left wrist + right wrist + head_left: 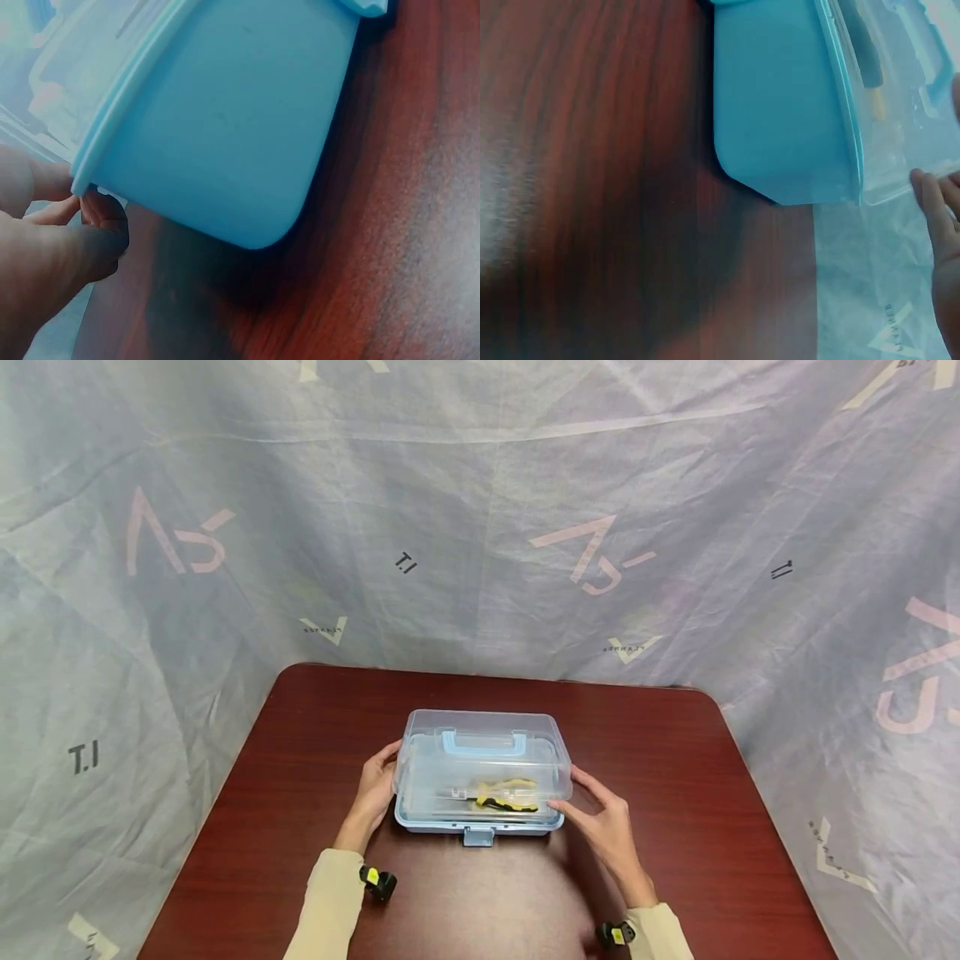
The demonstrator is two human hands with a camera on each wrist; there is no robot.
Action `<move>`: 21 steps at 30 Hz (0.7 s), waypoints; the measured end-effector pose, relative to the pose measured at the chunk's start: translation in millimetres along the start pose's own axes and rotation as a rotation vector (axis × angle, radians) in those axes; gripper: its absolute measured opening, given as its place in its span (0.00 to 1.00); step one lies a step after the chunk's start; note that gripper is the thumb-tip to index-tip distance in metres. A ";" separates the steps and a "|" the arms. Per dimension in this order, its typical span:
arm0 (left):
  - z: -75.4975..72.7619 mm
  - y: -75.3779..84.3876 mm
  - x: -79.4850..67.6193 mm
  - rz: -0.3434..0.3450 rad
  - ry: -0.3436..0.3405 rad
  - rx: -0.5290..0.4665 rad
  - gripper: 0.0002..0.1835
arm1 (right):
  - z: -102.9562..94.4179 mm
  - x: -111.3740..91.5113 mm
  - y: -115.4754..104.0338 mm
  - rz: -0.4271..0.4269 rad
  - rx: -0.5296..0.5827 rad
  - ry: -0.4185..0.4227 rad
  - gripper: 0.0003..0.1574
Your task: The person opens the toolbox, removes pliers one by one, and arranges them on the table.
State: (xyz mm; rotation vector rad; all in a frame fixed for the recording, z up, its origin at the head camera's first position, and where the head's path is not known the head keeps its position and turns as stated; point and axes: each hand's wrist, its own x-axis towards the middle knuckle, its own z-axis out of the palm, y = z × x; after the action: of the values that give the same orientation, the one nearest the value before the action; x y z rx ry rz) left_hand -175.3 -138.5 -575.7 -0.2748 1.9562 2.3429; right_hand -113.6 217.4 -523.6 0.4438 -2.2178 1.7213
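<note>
A light blue plastic toolbox with a clear lid stands mid-table. The lid's front edge sits raised above the box's front rim. Through the clear plastic shows a tool with a yellow and black handle. My left hand grips the box's left side, with fingertips curled at the rim's back corner in the left wrist view. On the right side, my right hand holds the lid, its thumb by the front corner and its fingers along the side edge.
The dark red wooden table has rounded far corners. Behind it and at both sides hangs a grey printed cloth. A blue front latch hangs down from the toolbox, and a blue handle shows on the lid.
</note>
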 end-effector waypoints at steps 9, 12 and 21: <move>-1.4 1.5 -0.3 0.053 0.000 0.083 0.24 | -3.6 24.5 -15.7 -0.058 -0.282 0.093 0.27; -2.1 1.9 0.5 0.050 0.010 0.115 0.22 | -7.3 31.7 -5.4 -0.052 -0.285 0.089 0.26; -1.3 1.9 1.0 0.017 0.035 0.157 0.19 | -10.5 72.0 11.3 0.056 -0.294 0.139 0.15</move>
State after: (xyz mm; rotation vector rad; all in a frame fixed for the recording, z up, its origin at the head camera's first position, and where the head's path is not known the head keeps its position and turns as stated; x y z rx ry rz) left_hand -176.5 -140.2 -574.3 -0.2901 2.1522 2.1923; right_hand -183.2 226.0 -501.2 0.1887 -2.3476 1.3723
